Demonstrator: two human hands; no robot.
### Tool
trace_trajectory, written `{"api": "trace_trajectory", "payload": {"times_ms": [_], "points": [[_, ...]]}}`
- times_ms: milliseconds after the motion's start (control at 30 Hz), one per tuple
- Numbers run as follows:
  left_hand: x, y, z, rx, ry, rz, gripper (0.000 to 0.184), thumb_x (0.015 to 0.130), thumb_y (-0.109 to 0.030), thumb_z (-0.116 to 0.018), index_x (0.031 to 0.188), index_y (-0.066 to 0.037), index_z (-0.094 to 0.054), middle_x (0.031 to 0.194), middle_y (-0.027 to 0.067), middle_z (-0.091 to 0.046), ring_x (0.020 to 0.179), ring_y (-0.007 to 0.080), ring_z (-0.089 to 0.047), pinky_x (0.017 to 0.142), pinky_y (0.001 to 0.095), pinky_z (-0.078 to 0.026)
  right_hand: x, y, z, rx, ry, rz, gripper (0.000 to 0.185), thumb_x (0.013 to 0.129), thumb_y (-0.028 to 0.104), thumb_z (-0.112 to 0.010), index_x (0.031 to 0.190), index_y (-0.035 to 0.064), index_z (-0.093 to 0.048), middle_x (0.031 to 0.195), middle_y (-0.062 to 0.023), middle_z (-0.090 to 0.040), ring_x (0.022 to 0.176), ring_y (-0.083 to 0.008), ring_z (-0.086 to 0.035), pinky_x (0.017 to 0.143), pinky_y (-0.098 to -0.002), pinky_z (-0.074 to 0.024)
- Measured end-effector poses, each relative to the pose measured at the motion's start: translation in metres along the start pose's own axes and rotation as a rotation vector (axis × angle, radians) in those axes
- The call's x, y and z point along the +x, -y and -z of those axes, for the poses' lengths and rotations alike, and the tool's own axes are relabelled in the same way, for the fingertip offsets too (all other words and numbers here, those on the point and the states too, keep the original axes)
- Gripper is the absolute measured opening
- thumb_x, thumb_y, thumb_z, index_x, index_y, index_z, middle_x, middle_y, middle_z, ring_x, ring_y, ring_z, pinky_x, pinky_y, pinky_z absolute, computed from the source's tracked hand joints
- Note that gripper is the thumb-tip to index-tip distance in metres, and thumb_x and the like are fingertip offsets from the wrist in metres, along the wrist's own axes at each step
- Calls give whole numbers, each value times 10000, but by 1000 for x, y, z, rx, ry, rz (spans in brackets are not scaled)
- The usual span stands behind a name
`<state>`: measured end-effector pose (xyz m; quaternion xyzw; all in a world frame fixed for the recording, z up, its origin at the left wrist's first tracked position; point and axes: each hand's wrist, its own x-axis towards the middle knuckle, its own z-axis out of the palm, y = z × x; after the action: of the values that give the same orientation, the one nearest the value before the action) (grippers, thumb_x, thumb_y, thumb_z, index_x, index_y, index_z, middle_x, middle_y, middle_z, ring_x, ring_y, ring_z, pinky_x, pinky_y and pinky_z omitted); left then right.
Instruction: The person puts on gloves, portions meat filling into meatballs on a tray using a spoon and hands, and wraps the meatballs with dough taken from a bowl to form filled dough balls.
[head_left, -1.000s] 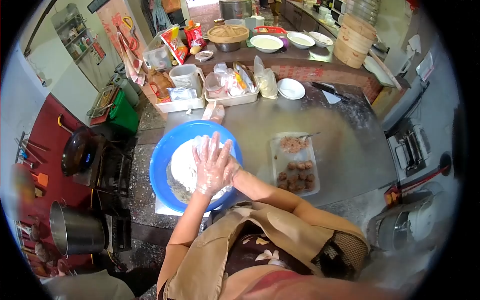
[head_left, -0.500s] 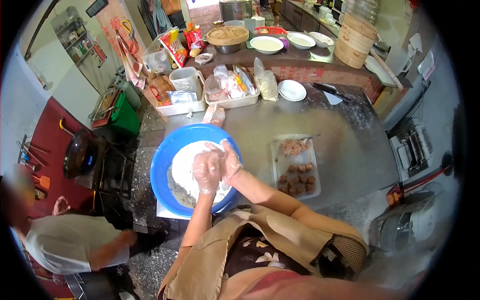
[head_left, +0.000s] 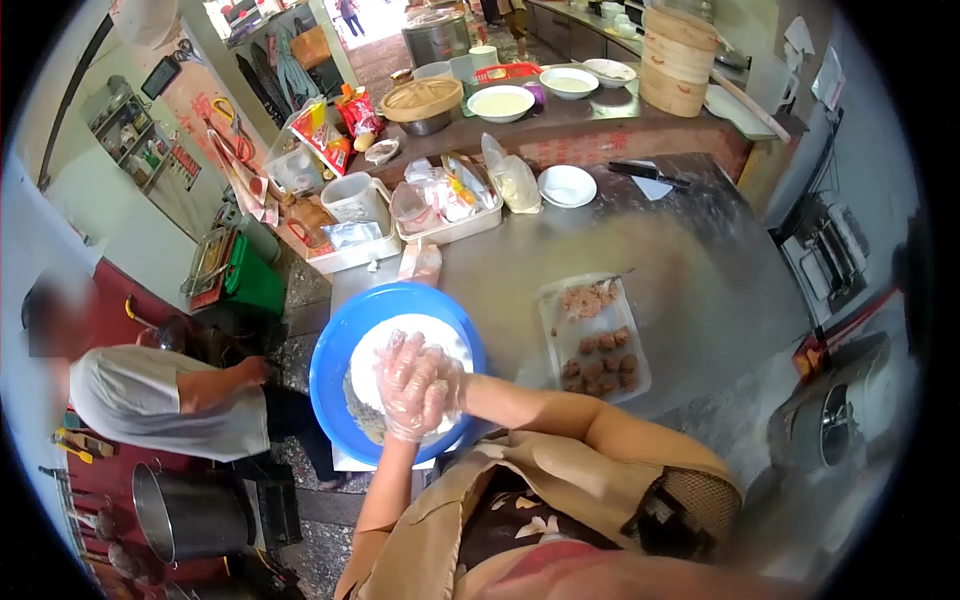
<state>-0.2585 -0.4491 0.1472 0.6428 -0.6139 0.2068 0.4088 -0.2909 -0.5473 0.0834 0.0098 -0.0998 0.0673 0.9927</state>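
Note:
A blue basin (head_left: 328,375) at the table's front left holds a mound of white flour or dough (head_left: 420,330). Over it, my left hand (head_left: 412,388), in a clear plastic glove dusted white, is closed and pressed against my right hand. Behind and to the right of it is my right hand (head_left: 455,388), mostly covered by the left. Whatever lies between the palms, if anything, is hidden. To the right stands a clear tray (head_left: 552,335) with minced meat (head_left: 588,300) at its far end and several brown meat balls (head_left: 605,368) nearer me.
Behind the basin stand white bins (head_left: 455,232) with bags and a measuring jug (head_left: 355,198). A white bowl (head_left: 567,187) and a knife (head_left: 645,175) lie farther back. Bamboo steamers (head_left: 680,62) stand on the raised counter. A co-worker (head_left: 170,400) stands at left near a large pot (head_left: 190,510).
My view has shifted, so the basin appears lower. My hands stay together over the basin, the left now turned with its fingers over the right. The co-worker appears higher in view.

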Motion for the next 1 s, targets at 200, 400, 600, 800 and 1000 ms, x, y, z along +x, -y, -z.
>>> {"api": "trace_trajectory", "payload": {"times_ms": [200, 400, 600, 800, 1000], "points": [[10, 14, 21, 217, -87, 111, 434, 944, -337, -376, 1253, -79, -535, 1355, 170, -443, 1319, 381, -308, 1085, 507, -201, -1, -17, -74, -529, -332, 107, 489, 940, 365, -450, 1366, 131, -394, 1315, -27, -470, 1187, -149, -445, 1019, -326, -337], [19, -3, 20, -32, -27, 27, 425, 940, -310, -362, 1186, -46, -587, 1381, 222, -389, 1312, 459, -264, 1073, 522, -190, 6, 1, -77, -313, 51, 95, 360, 922, 331, -492, 1206, 113, -534, 1146, -27, -576, 1009, -141, -546, 900, -296, -431], [25, -18, 18, 124, -136, -81, 350, 809, -228, -470, 1062, -94, -671, 1325, 179, -468, 1297, 433, -312, 1078, 562, -162, -3, -16, -69, -451, -248, 28, 441, 888, 414, -521, 1213, 116, -529, 1175, -43, -564, 1041, -159, -541, 904, -316, -435], [27, -3, 31, 224, -35, -4, 379, 867, -262, -446, 1188, -136, -605, 1380, 188, -405, 1335, 407, -251, 1082, 544, -129, -2, -20, -63, -463, -324, 42, 443, 882, 385, -531, 1236, 121, -503, 1195, -48, -550, 1064, -171, -529, 924, -320, -423], [25, 21, 8, 360, -12, 174, 537, 902, -297, -432, 1387, -83, -351, 1409, 195, -349, 1323, 377, -282, 1087, 526, -147, 25, 34, 11, -394, 63, 345, 287, 860, 255, -492, 1024, 35, -577, 959, -118, -628, 850, -236, -622, 762, -346, -534]]}}
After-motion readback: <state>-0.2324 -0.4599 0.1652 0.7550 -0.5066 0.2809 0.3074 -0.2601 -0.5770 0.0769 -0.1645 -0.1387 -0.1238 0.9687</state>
